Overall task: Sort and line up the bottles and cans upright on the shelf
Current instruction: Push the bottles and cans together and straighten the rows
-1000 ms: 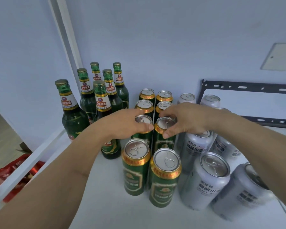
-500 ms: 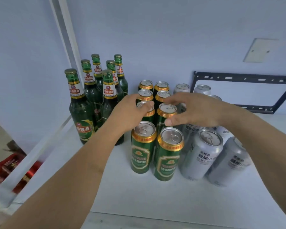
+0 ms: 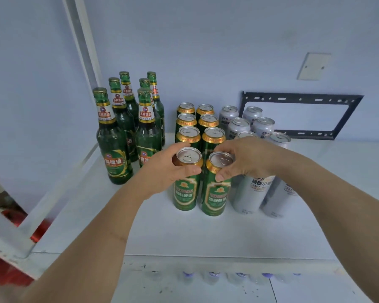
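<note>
Front green cans (image 3: 185, 184) now gripped; hands moved forward from third row.

We look forward and down from head height, close over the white shelf (image 3: 206, 235), facing its back edge

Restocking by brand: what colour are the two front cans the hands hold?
Green with gold rims, seen in the head view: left can, right can.

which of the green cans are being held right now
The two front green cans: the left hand grips the front-left can, the right hand grips the front-right can. The six behind are untouched.
</note>
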